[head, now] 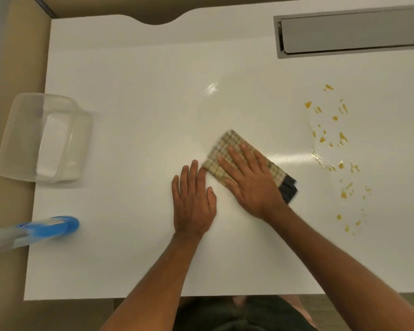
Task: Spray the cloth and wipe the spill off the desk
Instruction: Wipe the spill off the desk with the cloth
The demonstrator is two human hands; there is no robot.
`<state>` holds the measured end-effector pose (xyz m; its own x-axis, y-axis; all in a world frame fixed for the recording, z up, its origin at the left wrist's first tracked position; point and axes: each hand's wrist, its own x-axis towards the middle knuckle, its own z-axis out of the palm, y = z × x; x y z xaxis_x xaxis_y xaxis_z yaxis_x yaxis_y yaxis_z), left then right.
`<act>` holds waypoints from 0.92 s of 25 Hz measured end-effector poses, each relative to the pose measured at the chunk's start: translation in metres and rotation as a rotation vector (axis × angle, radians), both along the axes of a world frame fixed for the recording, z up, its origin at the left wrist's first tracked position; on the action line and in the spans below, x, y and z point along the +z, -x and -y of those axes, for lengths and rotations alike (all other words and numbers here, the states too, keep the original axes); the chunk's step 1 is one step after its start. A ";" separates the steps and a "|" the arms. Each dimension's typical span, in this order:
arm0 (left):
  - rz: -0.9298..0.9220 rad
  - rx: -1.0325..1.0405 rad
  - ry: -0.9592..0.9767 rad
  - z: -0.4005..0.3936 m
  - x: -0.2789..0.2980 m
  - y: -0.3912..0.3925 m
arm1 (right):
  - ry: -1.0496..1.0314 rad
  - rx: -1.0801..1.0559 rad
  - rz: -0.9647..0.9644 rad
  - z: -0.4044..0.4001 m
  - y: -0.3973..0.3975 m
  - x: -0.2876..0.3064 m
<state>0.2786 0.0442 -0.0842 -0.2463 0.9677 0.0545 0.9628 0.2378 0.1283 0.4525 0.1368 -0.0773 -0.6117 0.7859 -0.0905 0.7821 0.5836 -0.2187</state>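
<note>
A folded checked cloth with a dark edge lies on the white desk, right of centre. My right hand presses flat on top of it, fingers spread. Flat on the bare desk just left of the cloth rests my left hand, its fingertips touching the cloth's near-left edge. The spill is a scatter of yellow-orange drops and a wet smear to the right of the cloth, apart from it. A spray bottle with a blue head stands at the desk's left edge, blurred.
A clear plastic container sits at the left side of the desk. A grey cable tray slot is set into the far right corner. The desk's front edge runs just above my lap.
</note>
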 end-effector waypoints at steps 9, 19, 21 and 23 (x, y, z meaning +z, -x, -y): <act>-0.003 -0.010 0.000 0.001 -0.005 -0.001 | -0.013 -0.488 -0.031 -0.069 0.005 0.005; 0.054 0.015 0.022 0.001 0.006 0.001 | 0.050 -0.210 -0.017 0.114 -0.034 -0.007; 0.050 0.012 0.026 0.001 0.006 0.000 | 0.048 -0.189 0.027 0.121 -0.067 -0.005; 0.035 0.009 0.020 0.002 0.005 0.000 | 0.055 -0.271 0.021 0.100 -0.072 -0.002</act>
<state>0.2791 0.0421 -0.0791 -0.2566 0.9662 0.0264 0.9556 0.2495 0.1568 0.5247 0.0371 -0.0796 -0.3773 0.9142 -0.1480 0.9127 0.3401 -0.2264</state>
